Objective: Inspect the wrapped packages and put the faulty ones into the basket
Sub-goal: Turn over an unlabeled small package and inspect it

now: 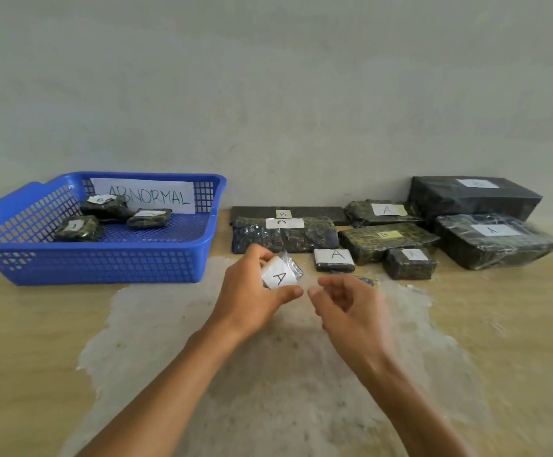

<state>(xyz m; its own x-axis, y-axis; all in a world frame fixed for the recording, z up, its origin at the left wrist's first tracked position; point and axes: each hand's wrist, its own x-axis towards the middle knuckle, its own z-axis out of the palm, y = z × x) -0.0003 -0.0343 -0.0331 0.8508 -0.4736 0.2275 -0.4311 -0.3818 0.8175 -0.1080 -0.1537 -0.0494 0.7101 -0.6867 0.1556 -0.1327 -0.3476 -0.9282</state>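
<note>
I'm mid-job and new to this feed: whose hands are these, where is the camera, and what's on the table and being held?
There is no machine: a person works bare-handed, and the single camera sits on their head, looking forward and down. The left hand holds a small wrapped package labelled A; the right hand hovers beside it, fingers loosely curled, holding nothing. On the wooden table, at left, a blue basket with an ABNORMAL sign holds three small packages. At right, against the wall, lie dark wrapped packages of several sizes, labelled A or B.

Blue mesh basket; dark green-mottled packages, white labels.
</note>
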